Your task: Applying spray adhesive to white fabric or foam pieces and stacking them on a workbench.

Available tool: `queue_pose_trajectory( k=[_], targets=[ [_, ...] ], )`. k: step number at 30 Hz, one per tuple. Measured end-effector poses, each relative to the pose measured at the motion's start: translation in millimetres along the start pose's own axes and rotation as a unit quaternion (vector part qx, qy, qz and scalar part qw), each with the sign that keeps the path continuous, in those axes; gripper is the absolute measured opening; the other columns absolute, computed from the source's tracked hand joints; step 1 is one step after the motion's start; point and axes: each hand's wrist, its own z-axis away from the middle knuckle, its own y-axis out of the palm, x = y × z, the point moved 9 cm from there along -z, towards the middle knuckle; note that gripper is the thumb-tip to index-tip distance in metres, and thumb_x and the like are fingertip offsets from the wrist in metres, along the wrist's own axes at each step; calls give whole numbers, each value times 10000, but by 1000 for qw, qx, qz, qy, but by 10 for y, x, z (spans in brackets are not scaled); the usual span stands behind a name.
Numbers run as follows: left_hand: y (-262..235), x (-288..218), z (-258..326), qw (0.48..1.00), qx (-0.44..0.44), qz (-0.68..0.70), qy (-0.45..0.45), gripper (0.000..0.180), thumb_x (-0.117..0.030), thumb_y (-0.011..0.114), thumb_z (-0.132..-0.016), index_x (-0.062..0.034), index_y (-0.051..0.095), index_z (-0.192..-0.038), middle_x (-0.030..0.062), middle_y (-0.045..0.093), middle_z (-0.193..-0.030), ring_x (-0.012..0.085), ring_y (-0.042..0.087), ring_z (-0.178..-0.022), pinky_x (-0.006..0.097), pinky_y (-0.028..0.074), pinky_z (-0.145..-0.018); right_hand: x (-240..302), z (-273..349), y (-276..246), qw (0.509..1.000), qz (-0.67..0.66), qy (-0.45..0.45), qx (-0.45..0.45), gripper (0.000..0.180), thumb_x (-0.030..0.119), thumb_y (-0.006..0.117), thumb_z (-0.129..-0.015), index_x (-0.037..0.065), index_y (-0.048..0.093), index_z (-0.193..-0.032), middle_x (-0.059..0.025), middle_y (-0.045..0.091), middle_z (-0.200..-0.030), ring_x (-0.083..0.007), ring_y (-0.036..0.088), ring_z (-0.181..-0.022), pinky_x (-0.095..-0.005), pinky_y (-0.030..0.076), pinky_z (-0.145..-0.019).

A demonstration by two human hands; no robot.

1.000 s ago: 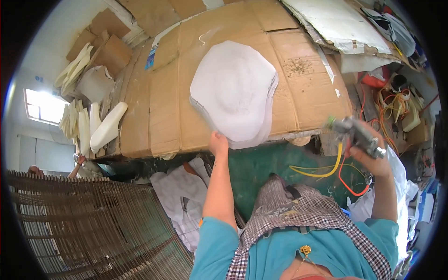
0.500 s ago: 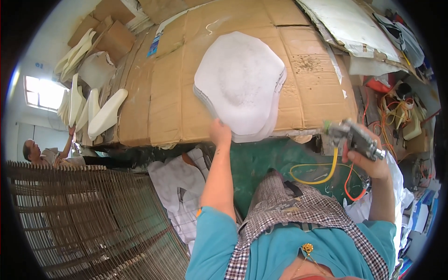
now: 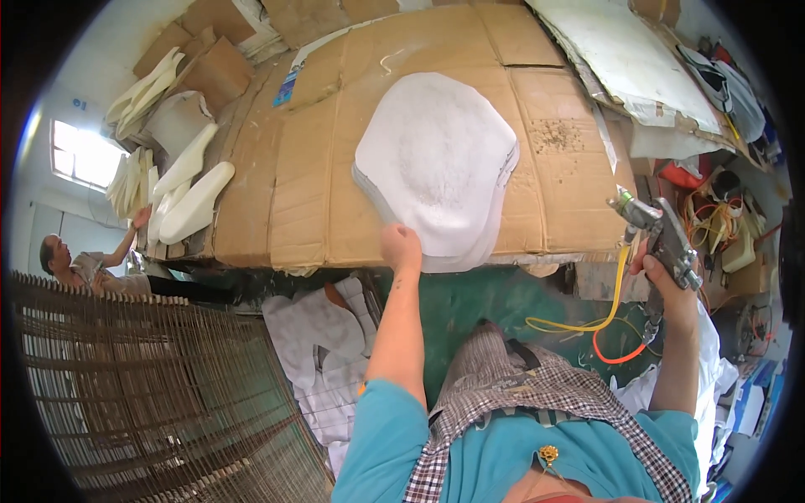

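A stack of thin white-grey shaped sheets (image 3: 436,151) lies on the cardboard-covered table (image 3: 302,184), its lower layers peeking out along the left and near edges. At its near left edge, my left hand (image 3: 401,246) is closed, pinching the rim of the sheets; how many layers it grips is hidden. Off to the right of the stack, my right hand (image 3: 667,272) is wrapped around a metal spray gun (image 3: 662,235), held in the air. A yellow hose (image 3: 619,289) and an orange hose (image 3: 620,359) hang below the gun.
Cream foam pieces (image 3: 197,205) stand at the table's left end, where another person (image 3: 92,264) reaches toward them. A wire rack (image 3: 159,377) fills the lower left, beside grey-white sheets (image 3: 314,335). Cords and clutter (image 3: 725,205) crowd the right.
My right hand has turned the spray gun and shifted it slightly rightward. My left hand keeps its hold at the stack's edge. One foam piece by the other person now leans differently.
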Motion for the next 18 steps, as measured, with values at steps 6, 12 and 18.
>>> queue_pose_trajectory(
  k=[6, 12, 18],
  targets=[
    [592, 361, 161, 815, 51, 521, -248, 210, -56, 568, -758, -29, 527, -962, 61, 581, -929, 224, 577, -791, 346, 472, -682, 4, 93, 140, 995, -24, -34, 87, 575, 112, 617, -759, -24, 388, -1269, -46, 560, -785, -122, 545, -658, -253, 453, -629],
    [72, -405, 105, 648, 64, 730, -208, 425, 65, 541, -719, -3, 483, -1134, 89, 545, -1067, 223, 534, -974, 346, 454, -824, -67, -8, 89, 999, -20, -15, 29, 473, 242, 618, -793, -17, 466, -1158, -72, 555, -798, -161, 555, -720, -288, 450, -663],
    [-2255, -845, 89, 628, 26, 776, 63, 443, -200, 423, -846, 89, 435, -1182, 219, 498, -1176, 346, 492, -1086, 459, 370, -971, -47, 236, 22, 997, -18, 5, 78, 646, 272, 652, -771, -8, 381, -1286, -51, 553, -798, -127, 529, -709, -250, 424, -639]
  ],
)
